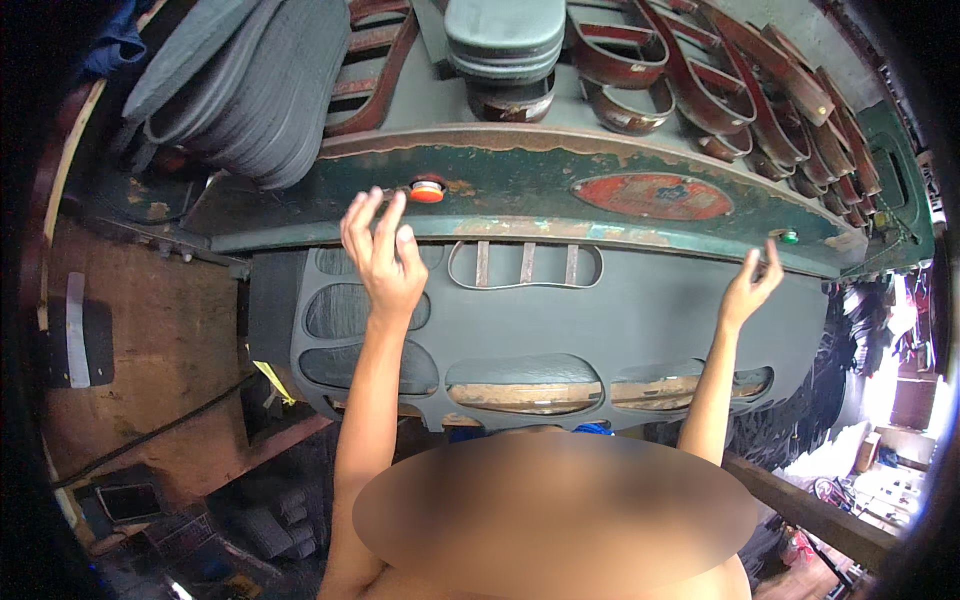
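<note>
My left hand is raised with its fingers spread and nothing in it, close to a red push button on the dark green machine beam. Over on the right, my right hand is also empty; its fingers are apart and point up toward a small green button. Whether either hand touches its button I cannot tell. Between them, a sole-shaped metal cutting die with three crossbars lies on a dark grey sheet below the beam. Sole-shaped cutouts run along the sheet's left and near edges.
A tall stack of grey soles rests on the beam's left, with a smaller stack mid-top. Several reddish-brown cutting dies fill the top right. Dark scraps hang at the right; a wooden board lies at the left.
</note>
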Available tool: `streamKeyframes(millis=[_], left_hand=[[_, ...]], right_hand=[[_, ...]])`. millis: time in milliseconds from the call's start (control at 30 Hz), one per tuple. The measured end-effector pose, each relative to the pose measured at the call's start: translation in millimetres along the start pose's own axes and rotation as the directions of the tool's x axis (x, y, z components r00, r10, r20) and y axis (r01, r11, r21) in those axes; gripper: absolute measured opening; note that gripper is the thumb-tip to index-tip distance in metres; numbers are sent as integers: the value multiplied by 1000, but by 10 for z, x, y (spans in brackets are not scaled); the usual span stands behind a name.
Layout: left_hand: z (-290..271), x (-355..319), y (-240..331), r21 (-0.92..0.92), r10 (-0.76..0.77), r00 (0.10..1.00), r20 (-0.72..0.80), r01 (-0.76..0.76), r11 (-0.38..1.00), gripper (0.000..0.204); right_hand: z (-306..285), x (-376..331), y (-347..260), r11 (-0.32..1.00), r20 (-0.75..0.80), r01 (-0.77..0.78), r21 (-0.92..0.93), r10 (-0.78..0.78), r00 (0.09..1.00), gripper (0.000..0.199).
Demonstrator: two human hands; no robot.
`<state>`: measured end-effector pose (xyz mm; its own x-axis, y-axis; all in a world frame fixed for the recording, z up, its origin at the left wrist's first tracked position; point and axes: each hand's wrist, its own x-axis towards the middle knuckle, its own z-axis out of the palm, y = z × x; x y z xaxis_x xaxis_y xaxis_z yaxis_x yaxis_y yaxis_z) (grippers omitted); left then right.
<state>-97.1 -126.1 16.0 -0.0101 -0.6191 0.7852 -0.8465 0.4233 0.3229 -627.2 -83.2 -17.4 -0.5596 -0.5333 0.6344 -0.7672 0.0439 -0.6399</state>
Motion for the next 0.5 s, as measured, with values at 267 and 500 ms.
streamKeyframes(millis=[267,500], left_hand=[[706,624,-111,331,315,899,-304,-210,920,62],[742,593,-161,376,298,908,-294,-176,910,60]], right_hand=[[520,1202,240,999,-422,32,3,-28,906,70],[497,1158,234,1000,-375,7,17,0,927,72]])
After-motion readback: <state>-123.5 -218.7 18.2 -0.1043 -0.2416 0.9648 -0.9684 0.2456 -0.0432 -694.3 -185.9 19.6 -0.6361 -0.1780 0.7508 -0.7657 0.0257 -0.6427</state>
